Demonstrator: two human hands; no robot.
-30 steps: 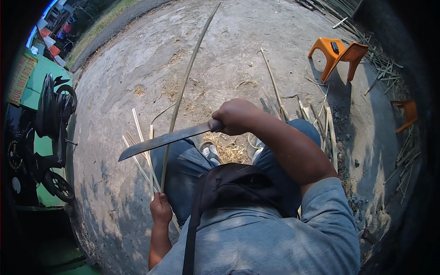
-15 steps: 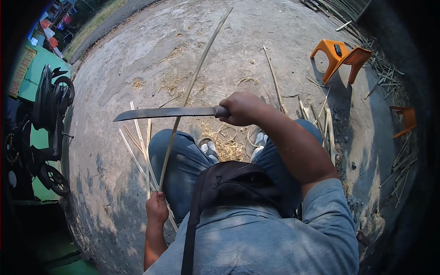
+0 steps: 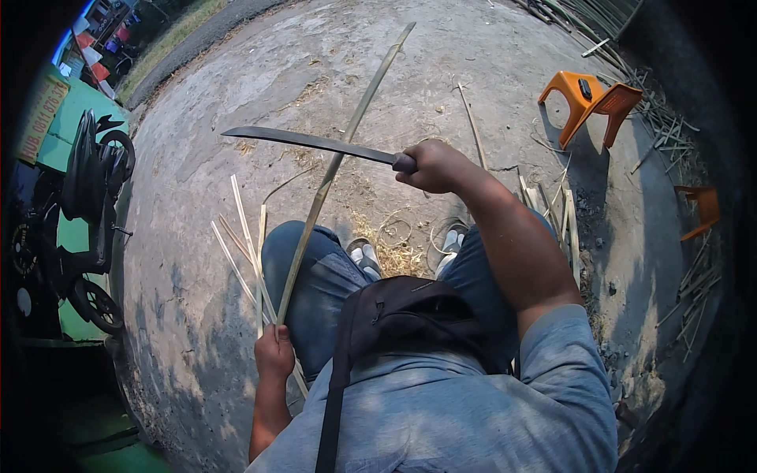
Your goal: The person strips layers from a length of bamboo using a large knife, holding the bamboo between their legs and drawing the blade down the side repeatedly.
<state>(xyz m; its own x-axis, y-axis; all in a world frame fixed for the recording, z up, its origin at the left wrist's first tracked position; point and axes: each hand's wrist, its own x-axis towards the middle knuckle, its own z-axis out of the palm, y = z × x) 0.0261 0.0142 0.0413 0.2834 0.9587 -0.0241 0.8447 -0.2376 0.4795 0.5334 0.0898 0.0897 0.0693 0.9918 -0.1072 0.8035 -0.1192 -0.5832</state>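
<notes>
My right hand (image 3: 432, 167) is closed round the handle of a machete (image 3: 315, 140), its long dark blade pointing left. The blade lies across a long greenish bamboo strip (image 3: 315, 206); whether it touches the strip I cannot tell. Low at the left, by my thigh, my left hand (image 3: 274, 352) is wrapped round the strip's near end. From there the strip slants up and away to the right. Several pale split strips (image 3: 261, 256) lie beside my left leg, passing behind that hand.
Curly shavings (image 3: 400, 256) lie between my feet. More pale strips (image 3: 572, 229) are by my right leg. An orange plastic chair (image 3: 579, 102) with a small black object on it stands far right, near scattered bamboo pieces (image 3: 670, 134). A motorbike (image 3: 91, 221) is at the left.
My right hand and the machete have moved away from me and slightly right along the strip, and the blade's tip now points more outward. The strip has turned, showing more of its broad face.
</notes>
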